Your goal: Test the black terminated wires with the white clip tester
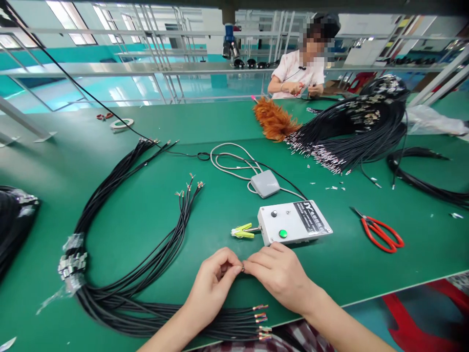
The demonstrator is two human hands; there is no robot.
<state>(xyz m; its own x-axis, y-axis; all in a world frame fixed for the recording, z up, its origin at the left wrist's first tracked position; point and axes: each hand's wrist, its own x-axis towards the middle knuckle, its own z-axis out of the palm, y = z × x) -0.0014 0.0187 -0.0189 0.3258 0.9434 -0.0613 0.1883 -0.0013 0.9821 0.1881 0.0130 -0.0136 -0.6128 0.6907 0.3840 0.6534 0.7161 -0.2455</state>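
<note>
My left hand (214, 278) and my right hand (280, 276) meet just in front of a light grey control box (271, 225). Thumb and fingers of both are closed in a pinch, tip to tip, around a tiny dark bit that is too small to name. Under my left forearm runs a bundle of black cables (124, 313), their stripped ends showing coloured wires (261, 320) below my hands. The bundle curves round on the left, bound with clear wrap (74, 261). A yellow-green piece (242, 231) sits at the box's left end, near my fingers.
Red-handled pliers (383, 234) lie to the right. Behind the control box is a grey switch box (265, 184) with looped cord. A large black cable pile (351, 127) and an orange feather duster (273, 119) lie farther back. A person (302, 71) works across the table.
</note>
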